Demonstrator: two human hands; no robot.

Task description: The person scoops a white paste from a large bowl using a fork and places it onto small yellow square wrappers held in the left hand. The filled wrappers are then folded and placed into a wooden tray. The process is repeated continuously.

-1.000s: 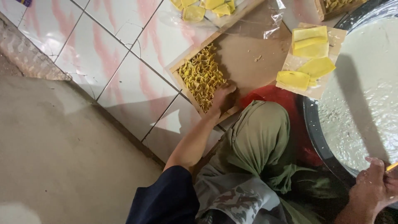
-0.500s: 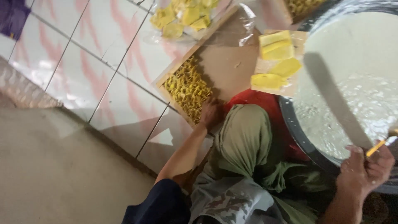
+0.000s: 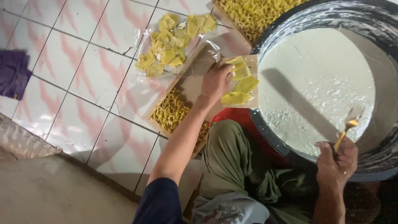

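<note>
Bare tiled floor (image 3: 74, 83) left, big basin (image 3: 373, 161) blocking right, wooden tray (image 3: 155, 120) between

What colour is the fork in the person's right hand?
Golden yellow; the fork shows best in the head view, held by the right hand over the basin.

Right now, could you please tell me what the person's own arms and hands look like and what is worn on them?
Both hands are bare, with no gloves, rings or watch showing. The left hand ends a long bare forearm; a dark navy sleeve covers the upper arm from about the elbow. The right hand and its forearm are bare too, and no sleeve shows on that side before the picture's edge.
</note>
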